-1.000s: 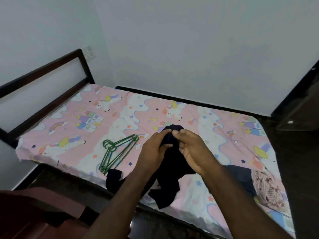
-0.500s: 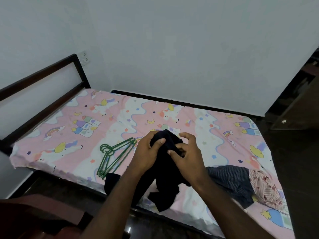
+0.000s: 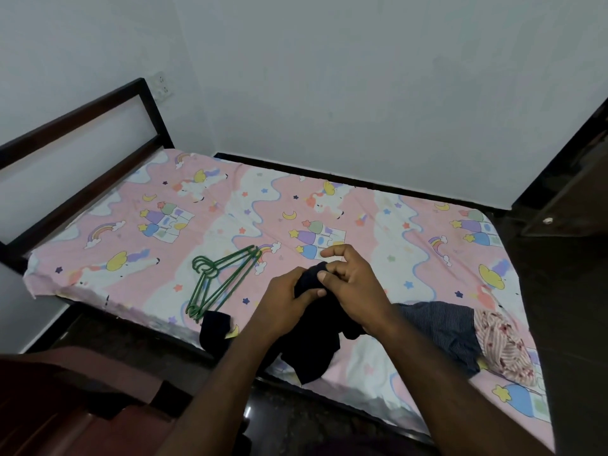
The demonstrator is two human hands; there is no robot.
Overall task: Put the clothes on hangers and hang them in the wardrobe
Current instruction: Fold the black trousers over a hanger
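The bed (image 3: pixel 98 268) takes up most of the view, covered in a pink and white sheet (image 3: pixel 378 225) printed with unicorns, rainbows, stars, moons and little castles. Its dark headboard frame (image 3: pixel 82 149) sits at the left against a plain pale wall (image 3: pixel 329 77), with a switch plate (image 3: pixel 162 87) on the wall just beside its top corner. A reddish-brown chair (image 3: pixel 72 403) is bottom left, on a dark floor (image 3: pixel 575 307).

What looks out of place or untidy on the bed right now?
Little stands out. The dark garment, gripped by the left hand and right hand, hangs over the bed's near edge. The striped shirt and floral cloth lie crumpled together. The green hangers lie stacked.
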